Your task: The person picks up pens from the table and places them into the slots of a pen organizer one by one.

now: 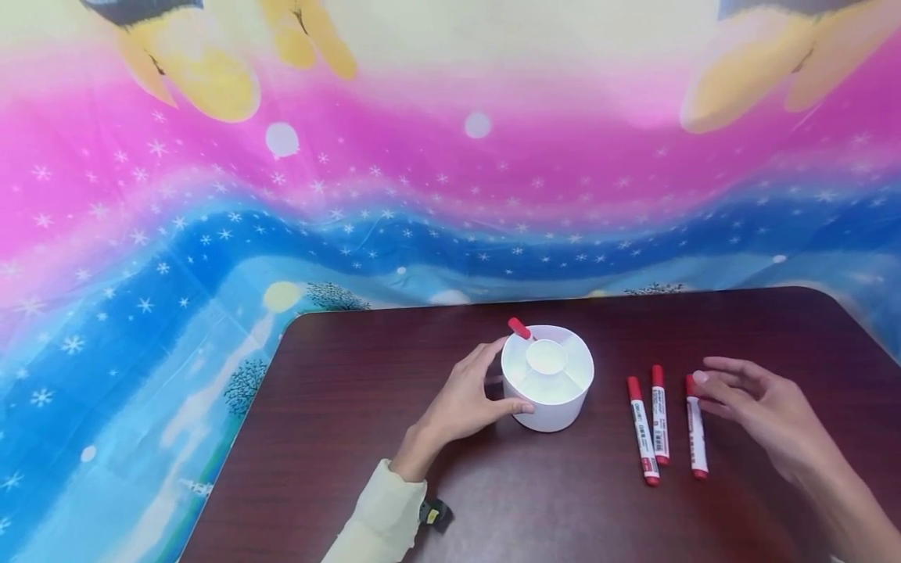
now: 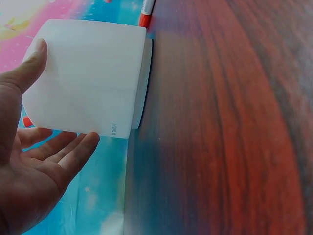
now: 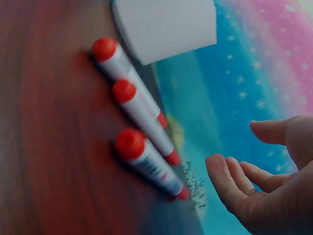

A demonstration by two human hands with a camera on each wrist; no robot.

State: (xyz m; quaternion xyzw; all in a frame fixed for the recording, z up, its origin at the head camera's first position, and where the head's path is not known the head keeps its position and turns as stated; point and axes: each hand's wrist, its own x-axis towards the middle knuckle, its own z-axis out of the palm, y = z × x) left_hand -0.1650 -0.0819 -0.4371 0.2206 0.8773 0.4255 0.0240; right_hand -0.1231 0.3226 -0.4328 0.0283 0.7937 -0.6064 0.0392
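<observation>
A round white pen holder [image 1: 552, 407] with compartments stands on the table, and my left hand [image 1: 461, 395] holds it from the left. In the left wrist view my thumb lies on one side of the holder [image 2: 88, 78] and my fingers on the other. One red-capped marker [image 1: 519, 328] leans in the holder's rear left compartment. To the right lie three white markers with red caps: a left one [image 1: 643, 434], a middle one [image 1: 659, 418] and a right one [image 1: 696, 434]. My right hand [image 1: 770, 410] hovers by the right marker's upper end, fingers apart and holding nothing.
The dark wooden table [image 1: 317, 438] has rounded back corners. Behind it hangs a bright printed cloth [image 1: 422, 188] in pink and blue. A small black device [image 1: 436, 514] sits at my left sleeve [image 1: 383, 508].
</observation>
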